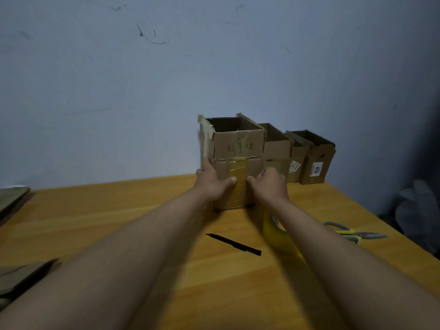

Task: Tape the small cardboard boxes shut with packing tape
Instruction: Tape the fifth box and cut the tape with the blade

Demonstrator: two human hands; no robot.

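My right forearm covers most of the tape roll [277, 231], and what shows of it is smeared by blur, so I cannot tell whether a strip runs from it. The left hand [212, 184] and right hand [270, 185] hide the lower sides of the front box [234, 172]; the right hand's fingers [256, 179] blur together. The handwriting on the front flap is too faint to read, apart from a "2". The front box blocks the near sides of the boxes behind [277, 141]. The scissors [352, 232] have one handle cut by my arm. Flat cardboard [14, 198] runs off the left edge.
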